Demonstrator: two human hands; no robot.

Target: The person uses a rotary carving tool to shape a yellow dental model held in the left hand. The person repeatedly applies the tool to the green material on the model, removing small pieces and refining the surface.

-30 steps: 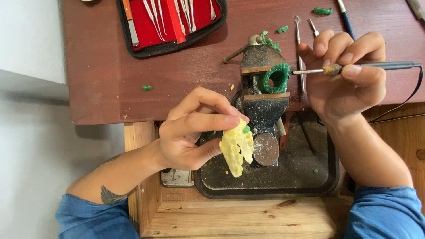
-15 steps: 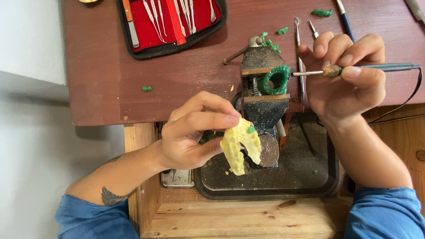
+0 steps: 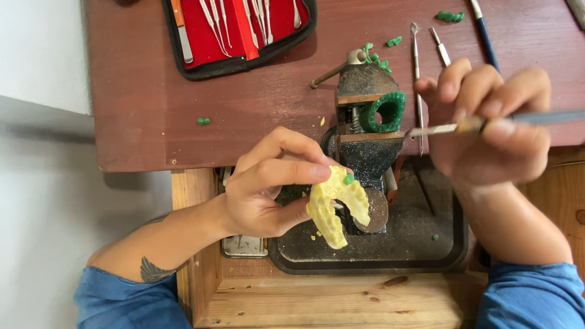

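My left hand (image 3: 268, 186) pinches a yellow, horseshoe-shaped wax piece (image 3: 337, 204) with a small green bit stuck on its top edge, held over the dark tray (image 3: 426, 244). My right hand (image 3: 493, 128) grips a slim metal carving tool (image 3: 439, 129) with a cord; its tip points left, close to a green wax ring (image 3: 385, 111) clamped in a small black bench vise (image 3: 365, 131).
An open red tool case (image 3: 241, 30) with several metal instruments lies at the back of the dark red bench top (image 3: 152, 97). Loose picks (image 3: 415, 67) and green wax crumbs (image 3: 452, 16) lie behind the vise. A wooden ledge (image 3: 329, 301) runs along the near side.
My left hand has turned the yellow wax piece slightly, opening its arch towards the vise. My right hand with the tool has barely shifted.
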